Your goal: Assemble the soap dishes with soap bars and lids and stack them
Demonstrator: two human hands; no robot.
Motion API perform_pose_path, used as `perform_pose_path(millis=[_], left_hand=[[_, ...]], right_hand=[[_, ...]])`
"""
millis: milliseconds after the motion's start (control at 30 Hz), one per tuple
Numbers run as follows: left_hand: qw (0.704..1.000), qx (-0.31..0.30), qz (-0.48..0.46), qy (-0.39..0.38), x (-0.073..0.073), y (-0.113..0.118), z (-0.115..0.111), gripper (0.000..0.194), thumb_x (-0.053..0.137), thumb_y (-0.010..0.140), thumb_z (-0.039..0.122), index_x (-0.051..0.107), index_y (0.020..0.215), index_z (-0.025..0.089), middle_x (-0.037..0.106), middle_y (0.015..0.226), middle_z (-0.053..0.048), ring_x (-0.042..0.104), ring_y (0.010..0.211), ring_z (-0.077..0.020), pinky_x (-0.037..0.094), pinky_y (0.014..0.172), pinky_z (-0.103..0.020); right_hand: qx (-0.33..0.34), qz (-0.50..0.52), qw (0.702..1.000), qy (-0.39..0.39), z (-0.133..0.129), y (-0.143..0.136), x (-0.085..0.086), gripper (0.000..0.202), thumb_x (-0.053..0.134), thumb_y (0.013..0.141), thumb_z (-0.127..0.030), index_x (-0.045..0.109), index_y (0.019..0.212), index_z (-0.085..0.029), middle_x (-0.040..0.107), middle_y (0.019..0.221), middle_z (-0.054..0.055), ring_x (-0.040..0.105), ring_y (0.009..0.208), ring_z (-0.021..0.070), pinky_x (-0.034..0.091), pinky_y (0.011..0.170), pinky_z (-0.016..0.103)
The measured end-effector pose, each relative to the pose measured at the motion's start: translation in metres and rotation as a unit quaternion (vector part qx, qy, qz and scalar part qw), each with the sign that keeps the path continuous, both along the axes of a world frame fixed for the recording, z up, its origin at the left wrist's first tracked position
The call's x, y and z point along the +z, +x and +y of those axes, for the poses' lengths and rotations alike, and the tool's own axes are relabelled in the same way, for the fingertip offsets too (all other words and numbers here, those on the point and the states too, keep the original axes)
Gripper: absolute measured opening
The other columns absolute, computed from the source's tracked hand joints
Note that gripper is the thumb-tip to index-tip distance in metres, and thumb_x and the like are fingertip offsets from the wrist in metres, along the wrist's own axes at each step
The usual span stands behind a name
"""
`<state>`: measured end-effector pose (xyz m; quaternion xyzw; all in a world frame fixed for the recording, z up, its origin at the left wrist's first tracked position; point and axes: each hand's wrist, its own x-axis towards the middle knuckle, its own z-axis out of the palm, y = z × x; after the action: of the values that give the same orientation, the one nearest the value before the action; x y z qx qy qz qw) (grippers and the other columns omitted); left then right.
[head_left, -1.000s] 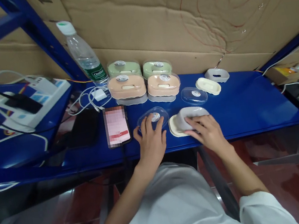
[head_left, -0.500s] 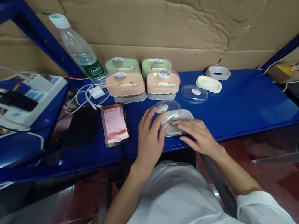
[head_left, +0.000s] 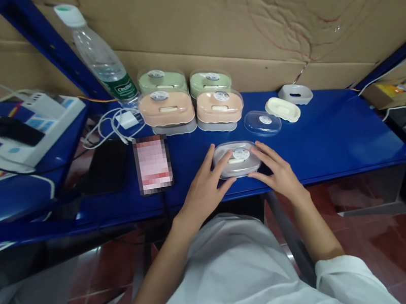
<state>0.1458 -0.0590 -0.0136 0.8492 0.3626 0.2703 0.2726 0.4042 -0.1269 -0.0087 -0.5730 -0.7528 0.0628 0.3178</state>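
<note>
Grey oval plastic soap box (head_left: 237, 160), near front edge of blue metal surface (head_left: 332, 141): clear domed lid, half a second ago tilted in left hand (head_left: 203, 191), now seated. Right hand (head_left: 280, 176) opposite; both hands' fingers spread, flanking box.

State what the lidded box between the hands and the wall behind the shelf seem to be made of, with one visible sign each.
Lidded box: probably plastic, with a clear glossy lid, since the pale tray shows through it. Wall: cardboard, matt brown, creased and dented, with seams between sheets.
</note>
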Motion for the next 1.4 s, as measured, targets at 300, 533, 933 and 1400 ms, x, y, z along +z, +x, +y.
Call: perform_pose_path(millis=[300, 533, 933, 1400], left_hand=[[1.000, 0.011, 0.005, -0.008, -0.002, 0.001, 0.006, 0.067, 0.073, 0.099, 0.034, 0.047, 0.161, 0.033, 0.038, 0.170, -0.014, 0.038, 0.159, -0.0324, 0.038, 0.128, -0.052], [1.000, 0.000, -0.001, 0.016, -0.007, 0.000, 0.007, 0.076, 0.078, 0.094, 0.027, 0.044, 0.162, 0.034, 0.044, 0.161, -0.014, 0.045, 0.151, -0.0341, 0.042, 0.125, -0.055], [0.977, 0.023, -0.155, 0.145, 0.017, -0.016, -0.002, 0.087, 0.071, 0.100, 0.030, 0.019, 0.170, 0.038, 0.030, 0.175, -0.013, 0.036, 0.160, -0.0330, 0.041, 0.127, -0.056], [0.991, 0.064, -0.101, 0.056, -0.002, 0.002, -0.025, 0.054, 0.056, 0.107, 0.025, 0.041, 0.159, 0.031, 0.033, 0.172, -0.014, 0.039, 0.159, -0.0311, 0.045, 0.125, -0.055]], right_hand=[[-0.009, -0.042, 0.999, -0.006, -0.004, -0.006, -0.003, 0.087, 0.069, 0.102, -0.040, 0.017, 0.172, -0.042, 0.029, 0.177, 0.002, 0.039, 0.159, 0.0311, 0.042, 0.130, 0.050], [-0.035, -0.028, 0.999, 0.006, -0.009, -0.010, -0.010, 0.089, 0.068, 0.101, -0.043, 0.016, 0.173, -0.039, 0.034, 0.175, 0.006, 0.043, 0.157, 0.0312, 0.043, 0.129, 0.050], [0.015, -0.029, 0.992, 0.124, 0.004, -0.015, 0.033, 0.084, 0.077, 0.095, -0.042, 0.033, 0.168, -0.044, 0.037, 0.173, 0.005, 0.045, 0.155, 0.0346, 0.044, 0.127, 0.055], [0.055, -0.067, 0.995, 0.043, 0.319, -0.076, 0.098, 0.089, 0.066, 0.096, -0.069, 0.041, 0.164, -0.018, 0.047, 0.165, 0.015, 0.042, 0.155, 0.0364, 0.036, 0.127, 0.061]])
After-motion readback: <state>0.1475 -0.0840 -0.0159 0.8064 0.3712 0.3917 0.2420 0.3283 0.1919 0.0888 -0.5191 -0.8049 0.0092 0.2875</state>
